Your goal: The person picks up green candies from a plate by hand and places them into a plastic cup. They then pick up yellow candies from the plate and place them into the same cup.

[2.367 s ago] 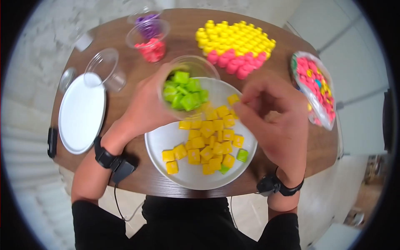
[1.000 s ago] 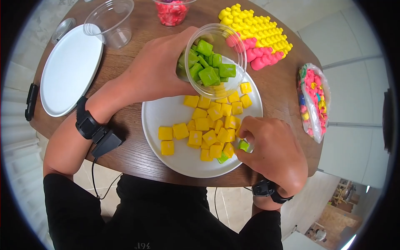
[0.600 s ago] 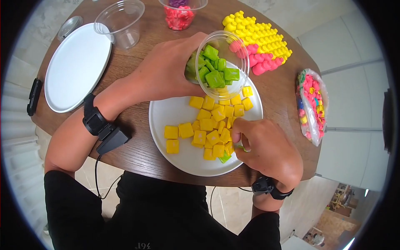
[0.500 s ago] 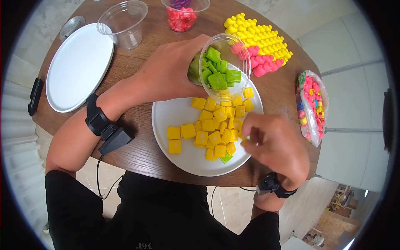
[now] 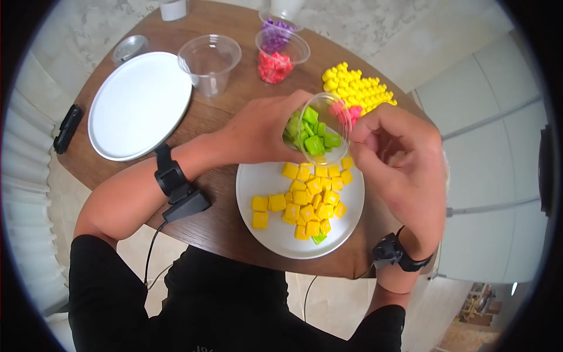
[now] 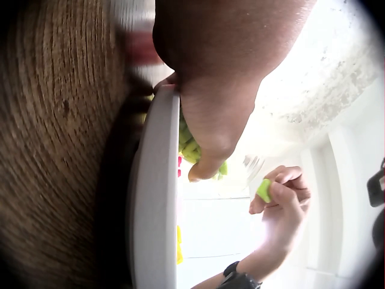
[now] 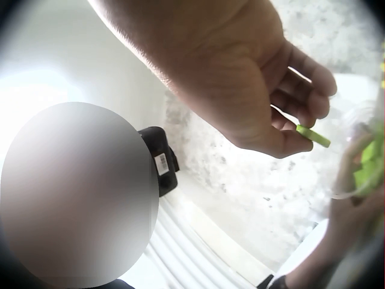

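My left hand [image 5: 264, 130] grips a clear plastic cup [image 5: 324, 96], tilted so its mouth faces right, with several green square candies [image 5: 315, 144] inside. Thumb and fingertips of my right hand [image 5: 404, 158] pinch one green candy [image 7: 313, 136], just right of the cup's mouth; the left wrist view shows the same candy [image 6: 264, 191] between them. Below both hands lies a round white plate [image 5: 252, 240], bearing many yellow square candies [image 5: 301, 197]. One green candy [image 5: 319, 239] peeks out at the front of that pile.
Another white plate [image 5: 141, 105] lies at the left, beside a clear cup [image 5: 212, 70] and a round lid [image 5: 130, 49]. Farther back stand cups of red pieces [image 5: 274, 68] and purple pieces [image 5: 277, 36]. Yellow bottle-shaped pieces [image 5: 358, 88] and pink ones [image 5: 355, 113] cluster behind the right hand.
My right hand has picked up the green candy from the plate's right side and carried it up and away from me to the cup's mouth. The left hand still holds the cup tilted.
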A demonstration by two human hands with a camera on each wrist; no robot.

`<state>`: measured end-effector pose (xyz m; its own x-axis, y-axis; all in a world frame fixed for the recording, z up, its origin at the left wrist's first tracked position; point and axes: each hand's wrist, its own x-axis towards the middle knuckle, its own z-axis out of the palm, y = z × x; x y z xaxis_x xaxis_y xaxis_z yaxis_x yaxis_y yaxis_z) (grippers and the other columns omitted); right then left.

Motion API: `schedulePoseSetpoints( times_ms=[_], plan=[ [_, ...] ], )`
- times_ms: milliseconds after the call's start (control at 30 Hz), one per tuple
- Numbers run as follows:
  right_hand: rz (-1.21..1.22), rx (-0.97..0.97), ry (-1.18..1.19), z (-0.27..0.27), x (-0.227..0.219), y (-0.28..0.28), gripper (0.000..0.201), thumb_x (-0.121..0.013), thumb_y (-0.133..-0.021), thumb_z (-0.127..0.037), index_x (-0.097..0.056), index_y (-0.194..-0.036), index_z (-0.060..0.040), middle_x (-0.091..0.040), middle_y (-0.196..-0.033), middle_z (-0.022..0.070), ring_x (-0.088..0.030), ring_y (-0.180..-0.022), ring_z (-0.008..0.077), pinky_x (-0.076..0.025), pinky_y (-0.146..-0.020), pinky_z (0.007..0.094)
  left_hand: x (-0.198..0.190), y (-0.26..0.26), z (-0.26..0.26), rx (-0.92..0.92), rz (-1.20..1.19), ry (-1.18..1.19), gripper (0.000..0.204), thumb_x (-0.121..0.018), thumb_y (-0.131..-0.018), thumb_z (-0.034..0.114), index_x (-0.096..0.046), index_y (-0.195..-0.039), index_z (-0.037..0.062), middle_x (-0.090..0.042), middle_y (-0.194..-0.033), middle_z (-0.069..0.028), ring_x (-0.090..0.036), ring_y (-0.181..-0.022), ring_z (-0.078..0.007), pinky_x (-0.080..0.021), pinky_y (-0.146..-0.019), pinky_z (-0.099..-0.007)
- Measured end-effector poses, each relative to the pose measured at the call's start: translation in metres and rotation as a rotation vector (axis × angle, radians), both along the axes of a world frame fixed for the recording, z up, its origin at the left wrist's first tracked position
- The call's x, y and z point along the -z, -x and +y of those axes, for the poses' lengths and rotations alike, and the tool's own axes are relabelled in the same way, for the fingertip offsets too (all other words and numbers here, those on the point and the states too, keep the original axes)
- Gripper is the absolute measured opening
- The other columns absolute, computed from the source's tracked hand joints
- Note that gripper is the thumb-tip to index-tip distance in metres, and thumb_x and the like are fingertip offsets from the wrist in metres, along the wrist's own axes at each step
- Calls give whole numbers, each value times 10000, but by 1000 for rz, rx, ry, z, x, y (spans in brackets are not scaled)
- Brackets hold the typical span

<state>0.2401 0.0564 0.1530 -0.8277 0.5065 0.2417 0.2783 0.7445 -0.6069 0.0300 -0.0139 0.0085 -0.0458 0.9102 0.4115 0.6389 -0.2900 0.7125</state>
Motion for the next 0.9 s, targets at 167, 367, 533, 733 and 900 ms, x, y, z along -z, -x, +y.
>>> schedulePoseSetpoints(
  times_ms=[167, 367, 533, 733, 900],
  plan=[
    [-45, -138, -234, 3, -37, 4, 100, -702, -812, 59, -689, -893, 0, -610, -755, -10, -551, -665, 58, -394, -589, 229, -9, -2, -2, -39, 12, 93, 832, -958, -726, 319, -536, -1409, 96, -719, -1222, -169, -696, -1159, -416, -560, -927, -485],
    [-112, -283, -309, 22, -3, 14, 75, -696, -808, -76, -682, -840, -9, -689, -827, 150, -671, -742, 338, -540, -690, 423, -14, -4, -2, -62, 3, 145, 841, -972, -725, 364, -531, -1391, 101, -719, -1244, -182, -699, -1159, -440, -567, -921, -502],
    [-57, -355, -307, 48, 26, 33, 100, -680, -817, -99, -717, -862, -18, -695, -829, 156, -675, -790, 356, -531, -729, 447, -3, 0, 1, -20, -26, 41, 872, -997, -703, 343, -511, -1388, 111, -720, -1241, -151, -712, -1154, -427, -585, -904, -491],
    [-148, -449, -140, 68, 39, 57, 100, -689, -820, -107, -707, -837, -9, -671, -768, 153, -649, -729, 330, -504, -685, 427, 0, 2, 3, -13, -56, 78, 843, -1000, -706, 321, -538, -1379, 110, -728, -1264, -113, -729, -1163, -374, -582, -940, -443],
    [58, -425, 71, 61, 53, 75, 109, -706, -825, -96, -679, -799, 7, -606, -652, 120, -554, -589, 235, -455, -595, 376, 3, 3, 2, -30, -72, 78, 855, -994, -715, 304, -546, -1409, 86, -722, -1315, -126, -719, -1210, -316, -569, -994, -414]
  ],
)
